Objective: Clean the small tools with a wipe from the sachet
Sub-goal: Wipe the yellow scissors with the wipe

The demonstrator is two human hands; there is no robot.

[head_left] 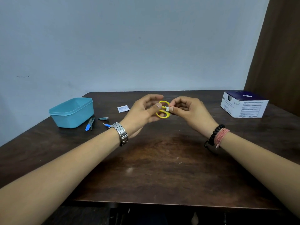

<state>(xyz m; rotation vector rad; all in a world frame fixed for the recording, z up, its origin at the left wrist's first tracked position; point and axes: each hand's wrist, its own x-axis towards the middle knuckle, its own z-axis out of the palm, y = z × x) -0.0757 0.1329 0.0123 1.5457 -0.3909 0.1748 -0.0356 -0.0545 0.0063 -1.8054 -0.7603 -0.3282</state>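
Small yellow plastic-handled scissors (162, 109) sit up above the dark wooden table (162, 168), held mid-air between both hands, and here's the wiping under way! Sweeping from the left: a teal plastic tub (72, 112) stands on the table, and just beside it lie a blue-handled file or blade tool (89, 125), a metal nail clipper (103, 118) and a small blue-tipped tool (106, 125) half hidden behind the watch, all presumably waiting for a wipe. Further in, the torn white sachet (123, 108) lies flat. Now the left hand (142, 112), fingers curled around the blade end of the scissors, which it hides, so only the two yellow loops show. The right hand (186, 109) pinches a small white wipe (167, 108) between thumb and forefinger, pressed on the near handle loop, other fingers loosely curled. These scissors look light and rigid, the plastic likely slick once damp, so a firm hold near the pivot seems wise, minding the edges. The wipe is soft, thin, easily bunched. Far right, a white and navy cardboard box (243, 105) stands well apart; nothing crowds the hands.
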